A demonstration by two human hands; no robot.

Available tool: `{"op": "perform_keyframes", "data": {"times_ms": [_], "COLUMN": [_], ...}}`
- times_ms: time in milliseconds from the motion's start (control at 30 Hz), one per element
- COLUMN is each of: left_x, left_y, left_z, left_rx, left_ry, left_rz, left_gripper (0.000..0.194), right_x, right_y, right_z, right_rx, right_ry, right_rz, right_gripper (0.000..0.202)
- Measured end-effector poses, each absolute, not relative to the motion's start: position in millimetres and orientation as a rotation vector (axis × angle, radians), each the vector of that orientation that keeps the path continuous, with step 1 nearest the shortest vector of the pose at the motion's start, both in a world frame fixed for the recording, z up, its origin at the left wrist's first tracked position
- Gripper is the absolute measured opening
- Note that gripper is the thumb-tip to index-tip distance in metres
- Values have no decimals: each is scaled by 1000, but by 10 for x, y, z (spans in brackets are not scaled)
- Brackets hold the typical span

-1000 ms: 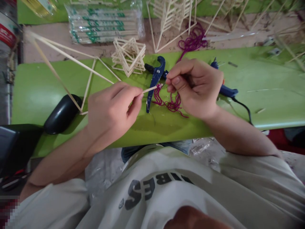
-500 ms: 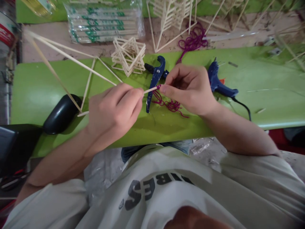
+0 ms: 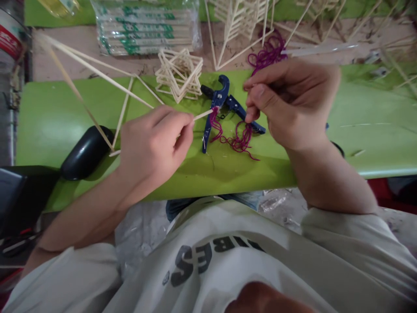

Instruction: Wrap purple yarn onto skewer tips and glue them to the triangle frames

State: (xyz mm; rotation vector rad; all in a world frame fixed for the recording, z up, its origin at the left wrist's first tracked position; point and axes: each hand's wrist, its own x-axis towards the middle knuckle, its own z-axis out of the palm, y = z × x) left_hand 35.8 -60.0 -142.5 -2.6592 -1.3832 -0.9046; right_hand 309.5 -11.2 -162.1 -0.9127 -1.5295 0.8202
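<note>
My left hand [image 3: 156, 145] is closed round a thin pale wooden stick [image 3: 203, 115], whose tip points right. Purple thread [image 3: 215, 124] is wound at that tip and trails down to a loose tangle on the green table. To the right, my right hand [image 3: 286, 102] is raised with thumb and fingers pinched together; anything between the fingertips is too small to make out. Beneath the stick tip lies a blue cutter [image 3: 221, 93] with its handles spread. A large frame of joined sticks [image 3: 122, 113] stands at the left, partly behind my left hand.
A black computer mouse [image 3: 86, 152] lies at the left on the green table [image 3: 368, 143]. Farther back are a woven stick star [image 3: 179, 74], a bag of sticks [image 3: 146, 30], a purple thread bundle [image 3: 269, 50] and a larger stick structure [image 3: 239, 17].
My right hand has come off the thread-wound stick tip and moved right and up, now covering the blue glue gun. My left hand still holds the stick.
</note>
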Motion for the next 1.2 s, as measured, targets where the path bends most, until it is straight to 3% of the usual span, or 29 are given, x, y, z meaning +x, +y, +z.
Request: {"op": "perform_keyframes", "data": {"times_ms": [200, 533, 733, 867, 1100, 1200], "left_x": [380, 395, 410, 407, 431, 437], "left_y": [-619, -634, -630, -634, -643, -623], "left_z": [-1397, -1401, -1414, -1413, -1401, -1434], "left_rx": [-2723, -2748, -2723, -2760, -2792, -2779], "left_ry": [-1393, -1488, -1497, -1443, -1464, -1456], "left_rz": [-868, -872, -891, -883, -944, -974], "left_gripper": [17, 15, 12, 13, 9, 10], "right_x": [3032, 3038, 3028, 3006, 3093, 3089], "right_y": [-121, -212, -186, -161, -150, -169], "right_z": [-1738, -1649, -1759, -1780, -1855, -1868], "right_rx": [-826, -870, -739, -603, -533, -561], "right_ry": [-1721, -1936, -1843, -1913, -2109, -2112], "right_rz": [582, 560, 623, 373, 18, 138], "right_gripper": [43, 60, 27, 6, 14, 20]}}
